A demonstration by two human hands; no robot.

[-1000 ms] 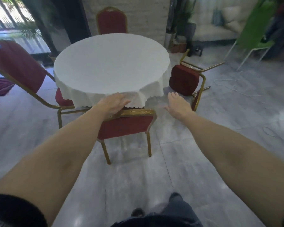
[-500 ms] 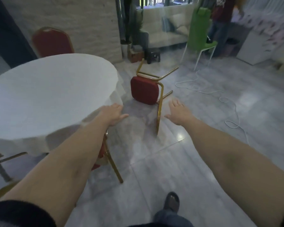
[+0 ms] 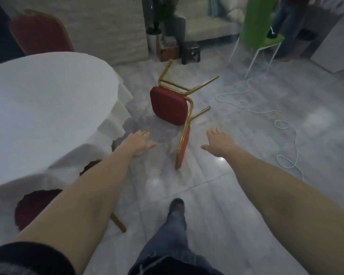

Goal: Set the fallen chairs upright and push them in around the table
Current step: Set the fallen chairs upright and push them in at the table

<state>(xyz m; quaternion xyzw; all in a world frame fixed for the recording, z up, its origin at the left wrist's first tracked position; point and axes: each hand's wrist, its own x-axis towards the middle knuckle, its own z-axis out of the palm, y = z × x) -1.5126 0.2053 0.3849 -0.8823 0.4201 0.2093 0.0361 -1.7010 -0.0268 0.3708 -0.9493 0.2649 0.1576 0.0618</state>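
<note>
A red chair with a gold frame [image 3: 168,108] lies tipped on the grey floor, right of the round table with a white cloth [image 3: 48,108]; its legs point up and away, its backrest rests on the floor toward me. My left hand [image 3: 138,142] reaches out open, left of the backrest and apart from it. My right hand [image 3: 218,142] is open too, just right of the backrest, touching nothing. A second red chair [image 3: 33,206] stands tucked under the table at lower left. A third [image 3: 38,33] stands upright behind the table.
A white cable [image 3: 284,124] loops across the floor on the right. A green chair [image 3: 260,34] with white legs stands at the back right, a person's legs [image 3: 286,22] beyond it. A plant pot and a dark stool [image 3: 191,52] sit by the back wall.
My left hand has let go of the near chair's backrest at the table. My view has swung right and closer to the fallen chair, and both hands now reach toward it.
</note>
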